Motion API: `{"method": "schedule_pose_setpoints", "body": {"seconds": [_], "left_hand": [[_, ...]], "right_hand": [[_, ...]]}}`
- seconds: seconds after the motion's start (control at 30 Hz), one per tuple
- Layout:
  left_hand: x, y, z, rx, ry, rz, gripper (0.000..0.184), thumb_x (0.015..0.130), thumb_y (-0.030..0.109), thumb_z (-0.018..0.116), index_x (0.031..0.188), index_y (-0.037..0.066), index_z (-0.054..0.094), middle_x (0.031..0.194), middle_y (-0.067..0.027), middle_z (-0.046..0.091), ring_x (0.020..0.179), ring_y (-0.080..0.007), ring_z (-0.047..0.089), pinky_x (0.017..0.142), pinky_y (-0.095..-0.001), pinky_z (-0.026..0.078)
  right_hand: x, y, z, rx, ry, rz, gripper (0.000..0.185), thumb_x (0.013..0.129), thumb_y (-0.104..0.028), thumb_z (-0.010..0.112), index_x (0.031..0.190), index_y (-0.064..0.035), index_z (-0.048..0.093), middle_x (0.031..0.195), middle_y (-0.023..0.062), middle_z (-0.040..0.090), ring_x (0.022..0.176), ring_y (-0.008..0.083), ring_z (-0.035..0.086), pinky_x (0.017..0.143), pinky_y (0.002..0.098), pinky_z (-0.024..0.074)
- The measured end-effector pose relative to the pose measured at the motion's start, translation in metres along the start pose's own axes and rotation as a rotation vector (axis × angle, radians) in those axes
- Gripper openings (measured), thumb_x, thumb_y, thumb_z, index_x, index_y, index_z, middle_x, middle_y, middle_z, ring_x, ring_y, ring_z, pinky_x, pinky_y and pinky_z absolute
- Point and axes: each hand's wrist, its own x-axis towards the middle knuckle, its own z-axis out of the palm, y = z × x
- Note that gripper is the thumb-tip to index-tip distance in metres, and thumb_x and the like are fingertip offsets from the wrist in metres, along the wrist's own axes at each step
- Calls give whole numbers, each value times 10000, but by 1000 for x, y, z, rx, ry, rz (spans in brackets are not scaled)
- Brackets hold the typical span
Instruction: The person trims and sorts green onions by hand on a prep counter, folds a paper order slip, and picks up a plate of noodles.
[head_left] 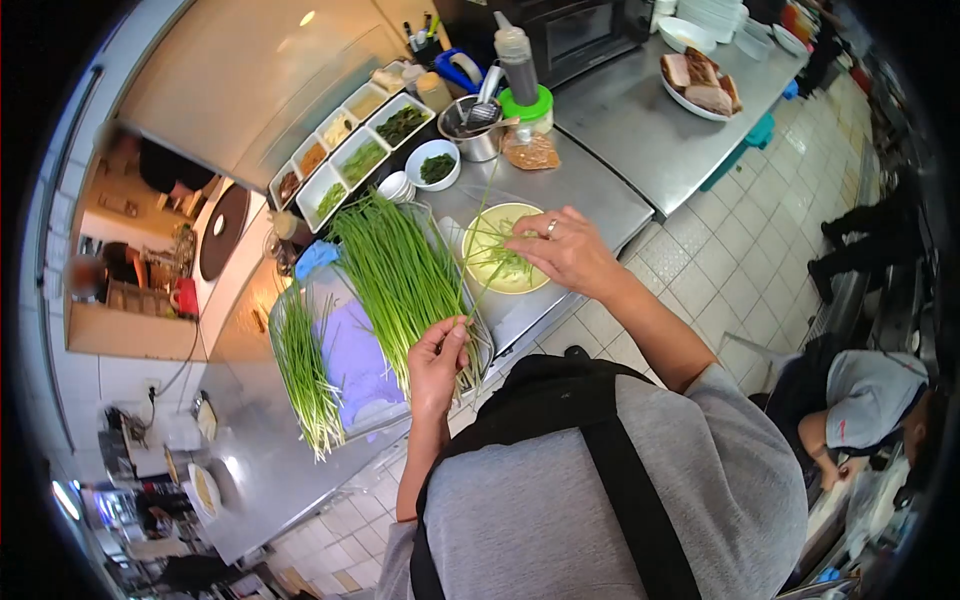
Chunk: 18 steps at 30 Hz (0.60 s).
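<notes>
A large bunch of long green onions (pixel 395 275) lies on a metal tray (pixel 487 345), white ends toward me. My left hand (pixel 440 360) is at the bunch's lower right edge, its fingers pinched on a thin green stalk. Over a pale yellow bowl (pixel 508 282) is my right hand (pixel 565 250), fingers closed around thin green stalks. Bits of green lie in that bowl. To the left, a smaller bunch of green onions (pixel 305 375) rests beside a purple cloth (pixel 355 365).
White containers of toppings (pixel 358 160) line the counter's back. Nearby are a small bowl of chopped greens (pixel 433 165), a metal pot (pixel 472 128) and a squeeze bottle (pixel 515 60). A plate of meat (pixel 702 85) stands farther right. Another person (pixel 865 400) bends at the far right.
</notes>
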Motion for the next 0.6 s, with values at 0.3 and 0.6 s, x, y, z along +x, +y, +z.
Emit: {"method": "schedule_pose_setpoints", "body": {"seconds": [0.3, 0.6], "left_hand": [[-2, -4, 3, 100, -79, -1, 206, 866, 138, 592, 987, -27, 613, 690, 13, 538, 513, -35, 395, 454, -180, 296], [-23, 1, -15, 162, -78, -39, 178, 872, 133, 586, 976, -5, 629, 687, 33, 516, 536, -26, 387, 470, -187, 308]], "right_hand": [[-14, 25, 12, 468, 292, 498, 123, 813, -64, 567, 930, -54, 605, 796, 94, 597, 680, 208, 565, 589, 283, 444], [2, 36, 6, -13, 133, 125, 131, 803, -72, 581, 929, -83, 612, 804, 90, 571, 739, 277, 570, 666, 353, 466]]}}
